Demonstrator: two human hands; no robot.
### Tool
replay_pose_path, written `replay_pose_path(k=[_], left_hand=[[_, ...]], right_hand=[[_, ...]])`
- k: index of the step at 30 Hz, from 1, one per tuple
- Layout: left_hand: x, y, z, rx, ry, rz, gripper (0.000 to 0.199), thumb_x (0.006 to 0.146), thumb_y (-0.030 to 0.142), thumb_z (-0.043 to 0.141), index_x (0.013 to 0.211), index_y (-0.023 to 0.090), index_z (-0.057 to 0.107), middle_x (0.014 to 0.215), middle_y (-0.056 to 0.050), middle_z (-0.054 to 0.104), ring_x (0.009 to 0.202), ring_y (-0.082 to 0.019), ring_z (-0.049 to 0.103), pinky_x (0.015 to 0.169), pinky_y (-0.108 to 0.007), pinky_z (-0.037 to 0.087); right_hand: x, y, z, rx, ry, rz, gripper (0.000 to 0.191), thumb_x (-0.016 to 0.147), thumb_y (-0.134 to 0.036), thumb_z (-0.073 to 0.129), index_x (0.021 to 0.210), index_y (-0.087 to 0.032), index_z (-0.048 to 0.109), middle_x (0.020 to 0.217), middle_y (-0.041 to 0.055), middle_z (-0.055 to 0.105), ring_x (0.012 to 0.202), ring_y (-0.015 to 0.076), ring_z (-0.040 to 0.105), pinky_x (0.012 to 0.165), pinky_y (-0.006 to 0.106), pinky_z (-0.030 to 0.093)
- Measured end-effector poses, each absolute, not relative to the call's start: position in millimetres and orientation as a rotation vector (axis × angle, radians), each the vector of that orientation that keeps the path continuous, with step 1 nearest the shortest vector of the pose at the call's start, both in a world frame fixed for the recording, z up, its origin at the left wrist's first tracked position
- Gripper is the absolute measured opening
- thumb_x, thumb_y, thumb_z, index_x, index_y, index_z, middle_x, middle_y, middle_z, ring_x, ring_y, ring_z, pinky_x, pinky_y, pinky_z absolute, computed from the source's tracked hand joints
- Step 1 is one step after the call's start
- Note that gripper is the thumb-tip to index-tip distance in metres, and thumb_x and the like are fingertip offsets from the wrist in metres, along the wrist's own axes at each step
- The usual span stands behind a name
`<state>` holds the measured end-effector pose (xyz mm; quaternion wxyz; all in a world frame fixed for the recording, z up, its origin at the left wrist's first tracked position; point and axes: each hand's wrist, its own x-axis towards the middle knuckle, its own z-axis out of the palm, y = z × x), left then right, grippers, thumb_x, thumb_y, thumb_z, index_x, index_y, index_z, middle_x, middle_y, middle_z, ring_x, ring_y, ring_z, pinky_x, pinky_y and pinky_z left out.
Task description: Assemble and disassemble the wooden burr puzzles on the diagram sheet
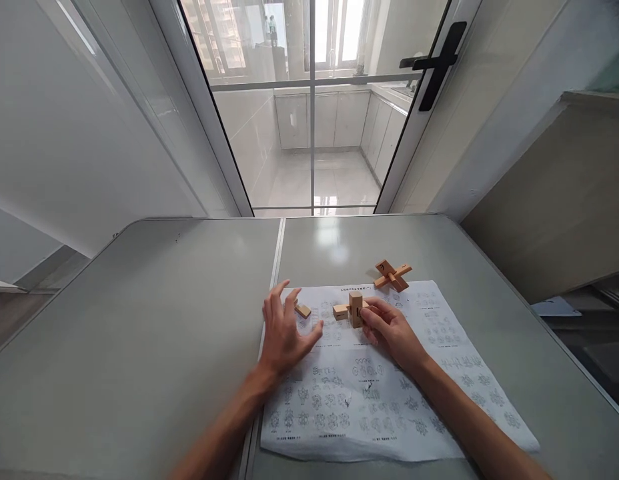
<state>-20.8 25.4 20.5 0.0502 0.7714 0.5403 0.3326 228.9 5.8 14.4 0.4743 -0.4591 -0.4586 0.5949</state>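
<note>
Counter (204, 333): smooth, satin sheen. Sheet (339, 367): creased matt paper. Blocks (355, 309) near its far edge: smooth matt wood. Floor tiles (334, 177) looked glossy.

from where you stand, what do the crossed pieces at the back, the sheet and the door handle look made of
Crossed pieces: likely wood, smooth and orange-brown with dark markings.
Sheet: apparently paper, matte white, creased, with printed diagrams.
Door handle: black; metal or plastic, can't tell.
</note>
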Motion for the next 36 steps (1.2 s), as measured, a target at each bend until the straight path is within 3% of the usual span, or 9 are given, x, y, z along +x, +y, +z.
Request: replay_pose_path(k=[5, 10, 15, 16, 21, 28, 36], left_hand=[[-17, 19, 32, 2.418, 1.178, 0.978, 0.035, 0.095, 0.032, 0.072, 0.127, 0.025, 0.061, 0.142, -0.013, 0.062, 0.141, -0.034, 0.051, 0.12, -0.055, 0.041], [-17, 21, 30, 2.341, 0.956, 0.945, 0.01, 0.105, 0.026, 0.061, 0.113, 0.023, 0.066, 0.118, -0.01, 0.075, 0.127, -0.028, 0.061, 0.113, -0.049, 0.047], [-14, 21, 32, 2.179, 0.942, 1.002, 0.01, 0.105, 0.028, 0.061, 0.103, 0.022, 0.068, 0.11, -0.01, 0.075, 0.115, -0.027, 0.065, 0.106, -0.048, 0.051], [-14, 20, 33, 2.166, 0.939, 1.007, 0.009, 0.105, 0.028, 0.062, 0.103, 0.022, 0.068, 0.11, -0.01, 0.075, 0.114, -0.027, 0.065, 0.106, -0.048, 0.051], [-12, 18, 33, 2.173, 0.934, 1.033, 0.006, 0.103, 0.026, 0.064, 0.099, 0.022, 0.066, 0.108, -0.009, 0.074, 0.11, -0.026, 0.066, 0.103, -0.046, 0.052], [-8, 15, 35, 2.215, 1.036, 1.025, 0.009, 0.1, 0.027, 0.065, 0.093, 0.022, 0.064, 0.103, -0.009, 0.075, 0.104, -0.026, 0.068, 0.096, -0.045, 0.052], [-6, 13, 28, 2.294, 1.099, 1.039, 0.011, 0.097, 0.026, 0.07, 0.09, 0.023, 0.062, 0.097, -0.005, 0.074, 0.098, -0.025, 0.066, 0.093, -0.045, 0.05]], right_hand=[[224, 4, 14, -1.142, -1.242, 1.397, 0.045, 0.091, -0.061, 0.077, 0.106, -0.019, 0.076, 0.06, -0.0039, 0.054, 0.054, 0.0141, 0.047, 0.058, 0.029, 0.042], [221, 3, 10, -1.124, -1.346, 1.358, 0.041, 0.093, -0.059, 0.075, 0.106, -0.02, 0.077, 0.064, -0.0028, 0.055, 0.057, 0.015, 0.049, 0.057, 0.029, 0.042], [217, 1, 13, -1.11, -1.558, 1.192, 0.03, 0.094, -0.052, 0.075, 0.097, -0.022, 0.076, 0.106, 0.0073, 0.068, 0.069, 0.0152, 0.053, 0.06, 0.029, 0.045], [217, 1, 13, -1.115, -1.608, 1.17, 0.03, 0.095, -0.051, 0.074, 0.094, -0.021, 0.075, 0.106, 0.0073, 0.068, 0.068, 0.0148, 0.051, 0.059, 0.029, 0.044], [216, -1, 13, -1.181, -1.732, 1.111, 0.032, 0.1, -0.05, 0.068, 0.089, -0.02, 0.071, 0.073, -0.0003, 0.056, 0.065, 0.0157, 0.045, 0.06, 0.03, 0.038], [210, -4, 16, -1.23, -1.675, 0.999, 0.044, 0.097, -0.055, 0.072, 0.072, -0.022, 0.057, 0.063, -0.0028, 0.048, 0.058, 0.0145, 0.039, 0.055, 0.03, 0.031], [208, -9, 4, -1.312, -1.78, 0.514, 0.04, 0.101, -0.049, 0.069, 0.073, -0.023, 0.056, 0.066, 0.0013, 0.061, 0.053, 0.0144, 0.047, 0.056, 0.03, 0.035]])
